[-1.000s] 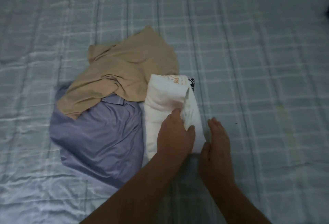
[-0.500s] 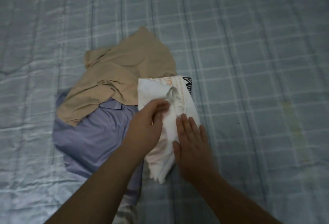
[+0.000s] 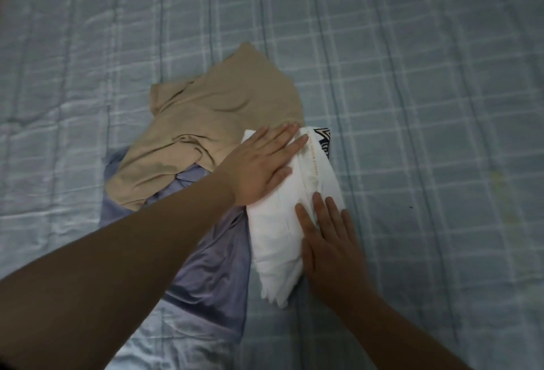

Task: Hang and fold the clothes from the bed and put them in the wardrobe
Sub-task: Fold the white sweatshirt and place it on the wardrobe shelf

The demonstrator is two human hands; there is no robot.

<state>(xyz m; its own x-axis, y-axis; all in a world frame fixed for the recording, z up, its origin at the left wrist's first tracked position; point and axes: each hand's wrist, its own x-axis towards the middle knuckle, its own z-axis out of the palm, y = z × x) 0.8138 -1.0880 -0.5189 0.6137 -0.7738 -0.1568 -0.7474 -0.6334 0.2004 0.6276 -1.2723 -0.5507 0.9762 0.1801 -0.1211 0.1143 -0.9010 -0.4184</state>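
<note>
A white garment [image 3: 281,231] with orange lettering and a dark print at its far end lies folded into a narrow strip on the bed. My left hand [image 3: 262,163] lies flat on its far half, fingers straight and pointing away. My right hand [image 3: 329,240] presses flat on its near right edge. To the left, a crumpled tan garment [image 3: 212,134] lies partly over a lavender shirt [image 3: 212,278].
The bed [image 3: 412,75] is covered with a pale blue checked quilt that fills the whole view. A small yellowish stain [image 3: 500,181] shows on it at the right.
My left hand let go of the white fabric it pinched and now lies flat farther up the garment. My right hand stays pressed on the near edge. The white garment lies flatter.
</note>
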